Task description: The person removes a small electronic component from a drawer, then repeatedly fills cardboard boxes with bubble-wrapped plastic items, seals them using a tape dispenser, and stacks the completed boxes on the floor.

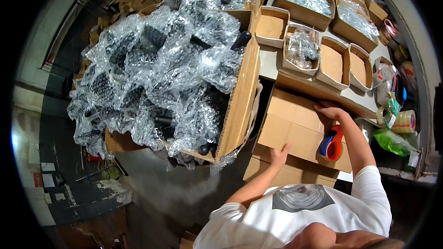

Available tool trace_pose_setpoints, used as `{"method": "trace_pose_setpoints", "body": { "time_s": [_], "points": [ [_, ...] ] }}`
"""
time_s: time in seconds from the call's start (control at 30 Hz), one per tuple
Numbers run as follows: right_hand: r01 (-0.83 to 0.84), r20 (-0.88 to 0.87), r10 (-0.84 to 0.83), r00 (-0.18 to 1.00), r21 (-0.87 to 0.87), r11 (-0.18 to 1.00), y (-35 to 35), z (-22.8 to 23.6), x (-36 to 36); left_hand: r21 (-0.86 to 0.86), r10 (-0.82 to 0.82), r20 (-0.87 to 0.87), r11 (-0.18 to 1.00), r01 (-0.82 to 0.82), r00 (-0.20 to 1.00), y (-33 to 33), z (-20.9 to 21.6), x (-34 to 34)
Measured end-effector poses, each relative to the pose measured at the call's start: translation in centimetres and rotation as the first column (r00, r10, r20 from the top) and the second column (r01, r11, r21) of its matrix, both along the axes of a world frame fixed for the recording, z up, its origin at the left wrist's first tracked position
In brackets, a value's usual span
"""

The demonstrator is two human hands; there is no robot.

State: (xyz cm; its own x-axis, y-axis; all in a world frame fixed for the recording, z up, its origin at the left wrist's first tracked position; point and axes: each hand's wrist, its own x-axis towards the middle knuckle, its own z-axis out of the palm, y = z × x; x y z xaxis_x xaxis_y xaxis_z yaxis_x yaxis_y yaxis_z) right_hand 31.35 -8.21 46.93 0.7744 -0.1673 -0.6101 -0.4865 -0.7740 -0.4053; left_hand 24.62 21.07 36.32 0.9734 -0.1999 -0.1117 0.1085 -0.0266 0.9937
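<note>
Grasped the near edge of the creased brown cardboard [290,115] with the left hand [278,157], thumb on top; had the right hand [329,111] at the far right part, fingers against it, but could not tell whether gripping or merely resting. Had the sheet lying flat before the body, over more cardboard [264,169]. Seemed best to press evenly with both hands, follow the creases, and clear the red-and-blue tape dispenser [323,148], just beside the right forearm, before any lifting. Seemed wise, too, to avoid bumping the large carton [238,99] of bubble-wrapped goods [152,87] at left and the small open boxes [333,62] beyond.
</note>
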Motion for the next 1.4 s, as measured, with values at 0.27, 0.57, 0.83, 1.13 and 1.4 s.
{"method": "trace_pose_setpoints", "body": {
  "time_s": [0.27, 0.57, 0.83, 1.13, 1.4],
  "points": [
    [-0.03, -0.221, 0.104, 0.97, 0.316, 0.948, -0.3, 0.4, 0.8, -0.187, 0.068, -0.236, 0.976, -0.114, 0.969, 0.8, 2.6, -4.0],
    [-0.43, 0.088, 0.436, 0.895, 0.429, 0.795, 7.1, -0.8, 9.1, -0.133, 0.313, -0.631, 0.858, -0.496, 0.71, -0.4, 3.9, -2.7],
    [-0.266, 0.024, 0.35, 0.937, 0.699, 0.664, 8.0, -5.0, 11.8, -0.093, 0.454, -0.712, 0.696, -0.712, 0.536, -1.8, 2.8, -2.0],
    [-0.479, 0.236, 0.42, 0.876, 0.522, 0.706, 8.4, -5.8, 11.7, 0.408, 0.64, -0.09, 0.723, -0.558, 0.763, 0.3, 0.0, -3.4],
    [-0.48, 0.278, 0.393, 0.877, 0.438, 0.76, 9.1, -6.6, 11.0, 0.332, 0.073, -0.045, 0.942, -0.054, 0.996, -2.1, 2.4, 2.7]
  ]
}}
